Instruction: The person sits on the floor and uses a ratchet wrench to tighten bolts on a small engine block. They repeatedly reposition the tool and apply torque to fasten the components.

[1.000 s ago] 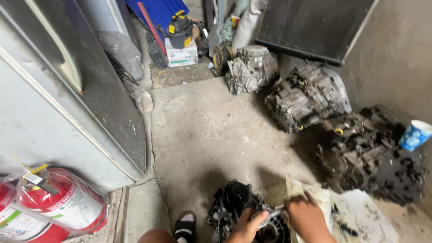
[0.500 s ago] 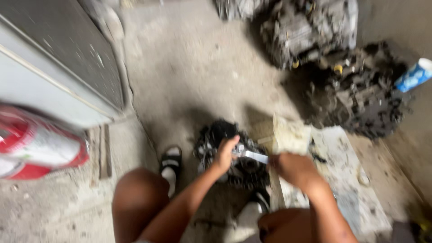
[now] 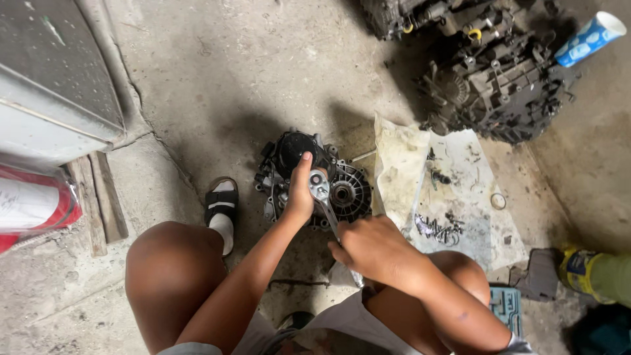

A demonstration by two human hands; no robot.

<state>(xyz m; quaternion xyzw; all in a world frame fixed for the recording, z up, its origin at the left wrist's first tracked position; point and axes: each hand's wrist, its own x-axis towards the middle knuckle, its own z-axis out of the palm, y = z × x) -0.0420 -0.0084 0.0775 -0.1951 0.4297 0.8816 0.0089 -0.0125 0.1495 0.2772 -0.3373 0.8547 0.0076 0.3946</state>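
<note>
A small dark engine part (image 3: pixel 314 181), round-housed w/ a finned face, is seen on the concrete floor (image 3: pixel 217 79) at centre frame, just above the person's knees. A ratchet wrench (image 3: pixel 323 197) is set on it, head near the housing's middle. The left hand (image 3: pixel 300 190) is laid over the wrench head, thumb up on the housing, fingers curled down on the part. The right hand (image 3: pixel 374 250) is closed around the wrench handle, lower centre.

Progress, as judged: a fastener is being worked w/ the ratchet; the housing looks whole and in one piece, so most of the job seems left. Small loose bits (image 3: pixel 434 227) and a ring (image 3: pixel 498 200) are scattered on a stained sheet (image 3: pixel 453 197) right of the part, so some pieces may be off already; whether they belong to this part can't be told.

A sandalled foot (image 3: pixel 222 207) is planted left of the part. Larger greasy assemblies (image 3: pixel 493 85) are stacked upper right, w/ a blue-and-white paper cup (image 3: pixel 588 38) at the top right corner. A red cylinder (image 3: pixel 33 204) lies at the left edge under a grey cabinet (image 3: pixel 52 85).
</note>
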